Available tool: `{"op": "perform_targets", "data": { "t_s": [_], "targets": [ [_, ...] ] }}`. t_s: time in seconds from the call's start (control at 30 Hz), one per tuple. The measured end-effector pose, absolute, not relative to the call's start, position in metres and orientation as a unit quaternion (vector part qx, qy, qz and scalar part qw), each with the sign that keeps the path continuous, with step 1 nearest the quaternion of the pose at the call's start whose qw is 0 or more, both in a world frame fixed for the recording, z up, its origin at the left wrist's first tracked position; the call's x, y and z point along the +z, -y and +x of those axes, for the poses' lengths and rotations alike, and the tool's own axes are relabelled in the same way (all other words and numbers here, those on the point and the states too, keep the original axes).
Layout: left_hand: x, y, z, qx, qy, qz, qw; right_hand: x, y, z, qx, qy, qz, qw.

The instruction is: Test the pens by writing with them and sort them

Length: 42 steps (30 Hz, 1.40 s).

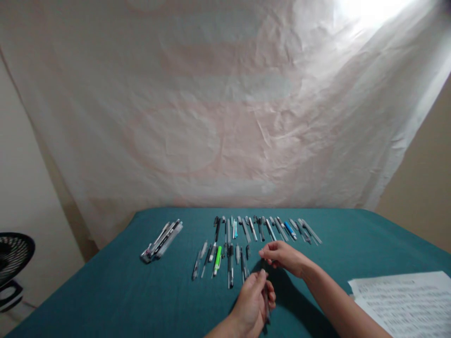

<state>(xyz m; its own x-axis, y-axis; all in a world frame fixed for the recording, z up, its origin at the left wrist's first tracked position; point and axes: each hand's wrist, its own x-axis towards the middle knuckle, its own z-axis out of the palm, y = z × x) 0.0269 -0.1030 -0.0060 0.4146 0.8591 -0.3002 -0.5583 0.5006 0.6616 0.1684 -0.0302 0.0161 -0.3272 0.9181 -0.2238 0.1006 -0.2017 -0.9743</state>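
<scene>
Above the green surface (123,295), the left grip (251,300) curled round a slim pen (267,312), likely light and stiff, best held mid-barrel; whether the right grip (284,256) pinched anything, I couldn't tell.

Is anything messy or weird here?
Nothing looks spilled or broken that I can see. One small odd thing: the bunch of pens on the left lies heaped together, while the far row of pens is spread out. The pale sheet at the back is wrinkled, too.
</scene>
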Motion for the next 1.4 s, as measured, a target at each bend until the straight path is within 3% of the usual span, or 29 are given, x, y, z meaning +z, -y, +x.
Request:
{"op": "perform_targets", "data": {
  "t_s": [0.23, 0.5, 0.73, 1.03, 1.4],
  "targets": [
    [-0.013, 0.102, 0.026, 0.424, -0.312, 0.25, 0.813, 0.013, 0.027, 0.172, 0.652, 0.492, -0.439, 0.373],
    [-0.012, 0.101, 0.026, 0.429, -0.305, 0.238, 0.816, 0.021, 0.033, 0.171, 0.701, 0.487, -0.38, 0.357],
    [-0.014, 0.1, 0.026, 0.425, -0.306, 0.232, 0.82, 0.008, 0.028, 0.165, 0.642, 0.495, -0.451, 0.374],
    [-0.013, 0.101, 0.027, 0.427, -0.305, 0.227, 0.82, 0.019, 0.032, 0.171, 0.737, 0.456, -0.357, 0.349],
    [-0.014, 0.099, 0.026, 0.43, -0.307, 0.221, 0.82, 0.011, 0.028, 0.166, 0.637, 0.49, -0.453, 0.386]
  ]
}}
